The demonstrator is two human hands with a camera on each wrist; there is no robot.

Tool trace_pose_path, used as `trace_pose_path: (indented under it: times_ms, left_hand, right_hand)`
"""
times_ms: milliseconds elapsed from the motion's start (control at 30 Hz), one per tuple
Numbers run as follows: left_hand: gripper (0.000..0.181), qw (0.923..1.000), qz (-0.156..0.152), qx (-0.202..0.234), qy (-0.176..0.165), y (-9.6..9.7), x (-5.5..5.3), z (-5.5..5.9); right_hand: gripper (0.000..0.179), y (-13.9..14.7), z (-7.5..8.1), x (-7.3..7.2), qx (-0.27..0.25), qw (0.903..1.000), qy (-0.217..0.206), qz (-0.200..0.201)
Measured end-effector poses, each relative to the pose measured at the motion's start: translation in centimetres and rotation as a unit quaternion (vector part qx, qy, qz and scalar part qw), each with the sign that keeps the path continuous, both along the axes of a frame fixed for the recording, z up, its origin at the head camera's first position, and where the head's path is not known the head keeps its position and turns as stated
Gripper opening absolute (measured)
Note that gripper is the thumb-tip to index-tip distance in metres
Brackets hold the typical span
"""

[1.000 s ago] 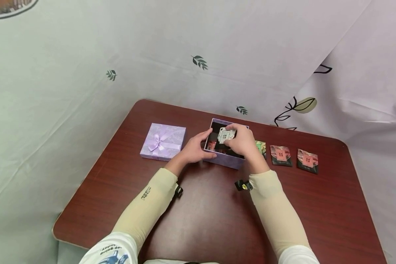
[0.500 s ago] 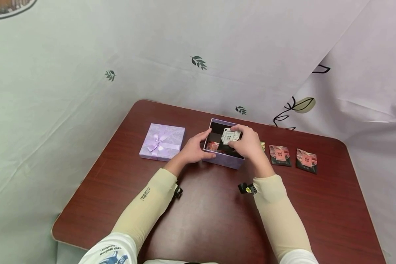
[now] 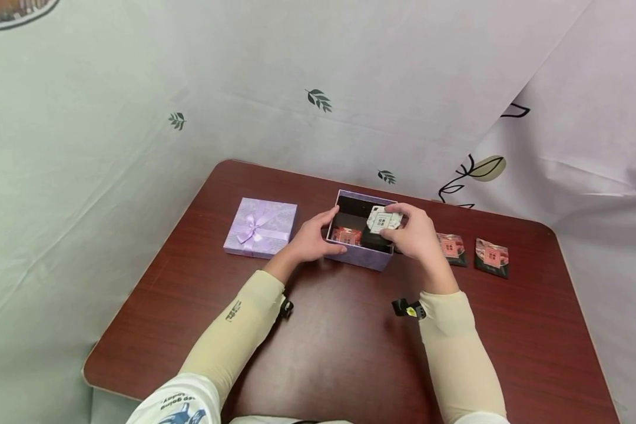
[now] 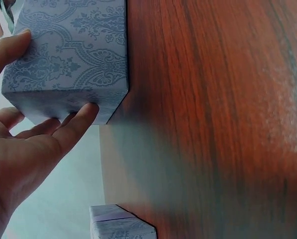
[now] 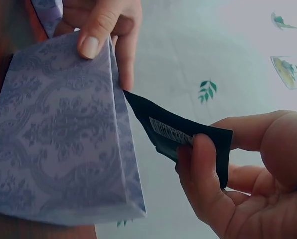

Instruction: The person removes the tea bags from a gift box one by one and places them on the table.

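Observation:
An open purple patterned gift box (image 3: 361, 258) stands on the table. My left hand (image 3: 314, 237) holds its left front corner, thumb on the front face and fingers along the left side, as the left wrist view (image 4: 44, 149) shows. My right hand (image 3: 414, 234) pinches a sachet with a white floral top and black lower part (image 3: 384, 220) between thumb and fingers. It is tilted, and its lower end is at the box's opening. A barcode shows on the black back of this sachet (image 5: 160, 127) in the right wrist view. Inside the box, at the left, lies a red sachet (image 3: 347, 236).
Left of the box lies its purple lid (image 3: 262, 227) with a ribbon bow. Two red-and-black sachets, one nearer (image 3: 453, 248) and one farther right (image 3: 492, 257), lie on the brown table (image 3: 328, 335). A pale fabric wall (image 3: 244, 88) hangs close behind the table.
My right hand has moved to the right with the white-topped sachet, uncovering more of the box's inside and the red sachet. It now hides the yellow-green sachet. My left hand keeps its hold.

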State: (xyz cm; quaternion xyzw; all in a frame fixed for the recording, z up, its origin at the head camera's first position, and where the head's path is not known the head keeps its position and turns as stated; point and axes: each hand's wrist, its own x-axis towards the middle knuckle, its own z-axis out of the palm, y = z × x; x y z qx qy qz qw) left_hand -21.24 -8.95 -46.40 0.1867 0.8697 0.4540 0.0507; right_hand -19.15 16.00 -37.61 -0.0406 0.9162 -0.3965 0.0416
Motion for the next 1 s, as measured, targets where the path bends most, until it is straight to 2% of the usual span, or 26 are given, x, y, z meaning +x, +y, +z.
trace_pose_path:
  times_ms: [233, 633, 1000]
  left_hand:
    - [0.102, 1.0, 0.0, 0.0, -0.002, 0.1, 0.1, 0.2]
    - [0.103, 1.0, 0.001, 0.0, -0.004, 0.0, -0.2, -0.3]
    - [0.101, 0.9999, 0.002, 0.0, -0.01, 0.1, 0.0, 0.1]
  right_hand:
    - [0.047, 2.4, 0.0, 1.1, -0.032, 0.9994, -0.013, -0.003]
    - [0.044, 4.1, 0.3, 2.4, -0.039, 0.9992, -0.003, -0.006]
    - [0.045, 5.7, -0.4, 3.4, -0.09, 0.9954, -0.032, -0.007]
